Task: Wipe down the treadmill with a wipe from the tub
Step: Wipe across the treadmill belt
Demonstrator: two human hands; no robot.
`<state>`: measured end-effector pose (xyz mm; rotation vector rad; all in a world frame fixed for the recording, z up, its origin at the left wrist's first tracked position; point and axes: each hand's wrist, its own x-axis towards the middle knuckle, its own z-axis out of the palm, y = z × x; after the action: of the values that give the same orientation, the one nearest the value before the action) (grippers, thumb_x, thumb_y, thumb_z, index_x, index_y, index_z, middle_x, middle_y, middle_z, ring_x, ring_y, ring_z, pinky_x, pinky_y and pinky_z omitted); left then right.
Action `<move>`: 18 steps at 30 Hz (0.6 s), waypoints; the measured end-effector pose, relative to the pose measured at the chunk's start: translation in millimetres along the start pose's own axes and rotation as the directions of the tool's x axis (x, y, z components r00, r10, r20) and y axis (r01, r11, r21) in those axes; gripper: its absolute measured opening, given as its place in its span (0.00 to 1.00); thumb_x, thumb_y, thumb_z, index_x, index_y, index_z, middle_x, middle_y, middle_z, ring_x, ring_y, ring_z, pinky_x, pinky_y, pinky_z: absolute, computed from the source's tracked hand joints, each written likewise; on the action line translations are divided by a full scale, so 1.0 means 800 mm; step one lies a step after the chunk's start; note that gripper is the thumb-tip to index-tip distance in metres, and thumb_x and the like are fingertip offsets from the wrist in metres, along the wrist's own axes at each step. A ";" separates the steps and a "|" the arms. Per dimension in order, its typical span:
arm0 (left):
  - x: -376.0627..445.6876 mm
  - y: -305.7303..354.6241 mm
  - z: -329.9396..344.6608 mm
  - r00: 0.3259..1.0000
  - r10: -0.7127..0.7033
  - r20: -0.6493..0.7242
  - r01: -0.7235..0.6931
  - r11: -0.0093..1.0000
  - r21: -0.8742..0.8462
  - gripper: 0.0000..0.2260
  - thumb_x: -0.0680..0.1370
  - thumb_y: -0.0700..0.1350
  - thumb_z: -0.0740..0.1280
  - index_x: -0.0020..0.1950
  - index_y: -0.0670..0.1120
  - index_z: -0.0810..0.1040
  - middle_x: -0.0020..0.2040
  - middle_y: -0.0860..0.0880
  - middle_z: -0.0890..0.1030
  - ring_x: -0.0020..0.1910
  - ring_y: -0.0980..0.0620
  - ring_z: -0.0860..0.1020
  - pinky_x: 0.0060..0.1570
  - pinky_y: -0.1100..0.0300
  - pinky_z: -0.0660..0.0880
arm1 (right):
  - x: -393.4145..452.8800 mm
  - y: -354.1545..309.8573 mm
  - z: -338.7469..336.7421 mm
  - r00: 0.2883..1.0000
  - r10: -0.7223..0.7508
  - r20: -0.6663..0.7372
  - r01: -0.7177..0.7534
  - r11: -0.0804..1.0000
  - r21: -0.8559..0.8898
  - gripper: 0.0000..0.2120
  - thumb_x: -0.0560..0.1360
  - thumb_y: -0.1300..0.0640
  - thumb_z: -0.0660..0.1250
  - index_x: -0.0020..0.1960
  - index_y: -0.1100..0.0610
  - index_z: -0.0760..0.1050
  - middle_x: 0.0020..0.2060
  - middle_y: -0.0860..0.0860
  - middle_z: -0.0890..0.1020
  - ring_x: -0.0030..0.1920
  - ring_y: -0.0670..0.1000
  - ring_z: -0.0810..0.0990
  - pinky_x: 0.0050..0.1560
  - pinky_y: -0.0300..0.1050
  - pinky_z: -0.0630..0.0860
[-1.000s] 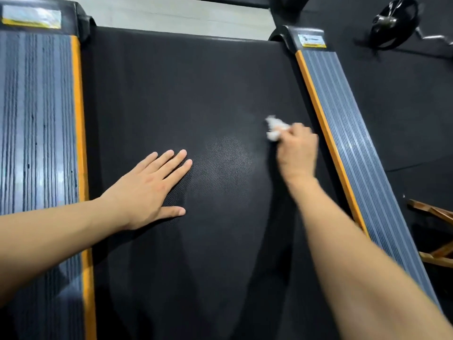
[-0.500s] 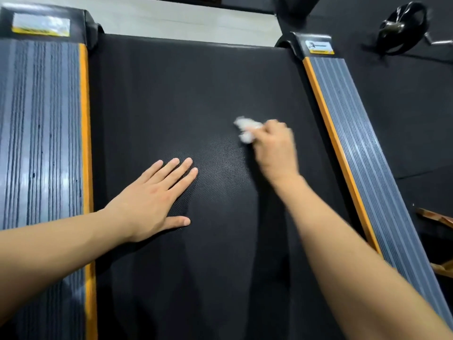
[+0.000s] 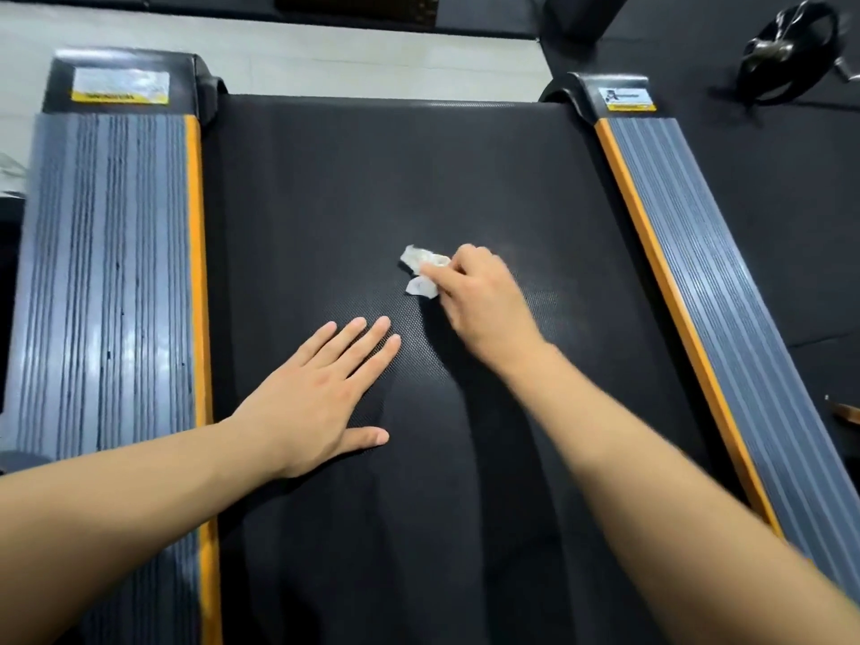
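Setting: a black treadmill belt (image 3: pixel 372 188) filled the centre of the frame.
Right hand: the right hand (image 3: pixel 484 304), fingers curled, pinched a crumpled white wipe (image 3: pixel 421 272) against the belt at centre frame.
Left hand: the left hand (image 3: pixel 321 398) lay flat on the belt, fingers straight, just below and left of the wipe.
Edges: grey ribbed side rails (image 3: pixel 107 281) with orange trim flanked the belt.
Upper right: a dark weight plate (image 3: pixel 786 53) lay on the black floor.

left hand (image 3: pixel 321 388): flat, fingers straight, palm down | right hand (image 3: pixel 474 295): fingers curled, pinching, arm extended
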<state>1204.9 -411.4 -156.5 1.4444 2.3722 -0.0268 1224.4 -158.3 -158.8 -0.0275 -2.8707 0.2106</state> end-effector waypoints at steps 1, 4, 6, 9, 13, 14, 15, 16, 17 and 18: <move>0.000 0.002 -0.001 1.000 -0.003 0.002 0.003 1.000 -0.004 0.43 0.76 0.73 0.41 0.81 0.50 0.30 0.81 0.48 0.31 0.80 0.47 0.33 0.78 0.51 0.34 | 0.000 0.025 -0.004 1.000 0.008 -0.024 -0.009 0.998 -0.056 0.13 0.70 0.66 0.69 0.50 0.52 0.85 0.35 0.56 0.74 0.34 0.59 0.75 0.35 0.50 0.70; -0.007 0.001 -0.007 0.999 0.024 -0.033 -0.023 0.999 0.037 0.42 0.78 0.71 0.48 0.84 0.46 0.49 0.83 0.44 0.50 0.82 0.43 0.52 0.79 0.49 0.47 | -0.007 0.121 -0.034 0.912 0.393 -0.120 -0.411 0.864 -0.291 0.13 0.76 0.61 0.64 0.54 0.51 0.85 0.40 0.60 0.77 0.39 0.63 0.77 0.37 0.53 0.69; -0.013 -0.005 -0.008 0.998 0.043 -0.054 -0.039 0.997 0.063 0.39 0.79 0.69 0.47 0.83 0.46 0.54 0.83 0.44 0.55 0.81 0.43 0.57 0.80 0.48 0.53 | -0.016 0.144 -0.044 0.764 0.638 -0.094 -0.632 0.712 -0.305 0.14 0.79 0.62 0.60 0.56 0.57 0.83 0.47 0.63 0.77 0.48 0.65 0.76 0.47 0.57 0.72; -0.034 -0.011 -0.014 0.994 0.083 -0.067 -0.076 0.993 0.094 0.35 0.81 0.65 0.51 0.83 0.47 0.56 0.82 0.43 0.58 0.80 0.42 0.60 0.78 0.47 0.60 | -0.008 0.092 -0.030 0.720 0.687 -0.095 -0.683 0.678 -0.271 0.16 0.79 0.62 0.58 0.62 0.59 0.79 0.49 0.65 0.77 0.49 0.66 0.77 0.52 0.58 0.73; -0.078 -0.013 -0.007 0.999 0.046 0.008 -0.047 0.995 0.089 0.34 0.73 0.56 0.74 0.77 0.45 0.71 0.76 0.41 0.70 0.73 0.40 0.73 0.68 0.44 0.74 | 0.020 -0.072 0.011 0.928 0.366 -0.069 -0.371 0.923 -0.101 0.18 0.76 0.61 0.62 0.63 0.50 0.78 0.39 0.59 0.77 0.40 0.61 0.77 0.40 0.51 0.72; -0.086 -0.014 -0.010 0.998 0.057 0.011 -0.057 0.994 0.095 0.34 0.70 0.54 0.77 0.74 0.46 0.74 0.74 0.41 0.73 0.70 0.40 0.75 0.66 0.44 0.76 | 0.018 -0.120 0.019 0.959 0.282 -0.032 -0.283 0.959 -0.028 0.17 0.76 0.60 0.62 0.62 0.50 0.78 0.38 0.57 0.76 0.38 0.59 0.76 0.39 0.50 0.72; -0.091 -0.019 -0.014 0.997 0.081 0.021 -0.082 0.992 0.097 0.34 0.68 0.52 0.79 0.73 0.47 0.76 0.72 0.41 0.75 0.68 0.40 0.77 0.64 0.45 0.77 | 0.012 -0.160 0.025 0.978 0.208 -0.007 -0.207 0.977 0.040 0.15 0.75 0.61 0.61 0.58 0.52 0.80 0.38 0.56 0.75 0.37 0.58 0.74 0.38 0.50 0.72; -0.095 -0.025 -0.020 0.994 0.102 0.046 -0.106 0.991 0.084 0.34 0.69 0.50 0.79 0.73 0.48 0.75 0.72 0.42 0.75 0.68 0.40 0.77 0.64 0.46 0.78 | 0.009 -0.181 0.029 0.992 0.123 -0.035 -0.119 0.989 0.090 0.14 0.74 0.62 0.61 0.55 0.55 0.80 0.37 0.56 0.74 0.36 0.57 0.73 0.37 0.50 0.72; -0.099 -0.031 -0.023 0.993 0.106 0.055 -0.109 0.992 0.068 0.33 0.71 0.48 0.77 0.76 0.49 0.72 0.75 0.43 0.72 0.71 0.41 0.75 0.66 0.47 0.76 | 0.009 -0.182 0.031 0.997 0.042 -0.070 -0.034 0.992 0.122 0.13 0.73 0.64 0.62 0.53 0.56 0.81 0.37 0.56 0.74 0.36 0.58 0.73 0.36 0.51 0.71; -0.103 -0.036 -0.024 0.993 0.097 0.066 -0.101 0.993 0.067 0.33 0.73 0.49 0.75 0.78 0.51 0.69 0.77 0.43 0.69 0.73 0.41 0.72 0.68 0.47 0.75 | 0.009 -0.167 0.030 0.997 -0.020 -0.073 0.028 0.994 0.103 0.12 0.73 0.63 0.64 0.53 0.56 0.82 0.38 0.55 0.74 0.37 0.58 0.74 0.37 0.51 0.71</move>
<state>1208.4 -492.2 -117.5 1.5688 2.2677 -0.1293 1211.5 -293.8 -160.5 0.0187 -2.7832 0.3463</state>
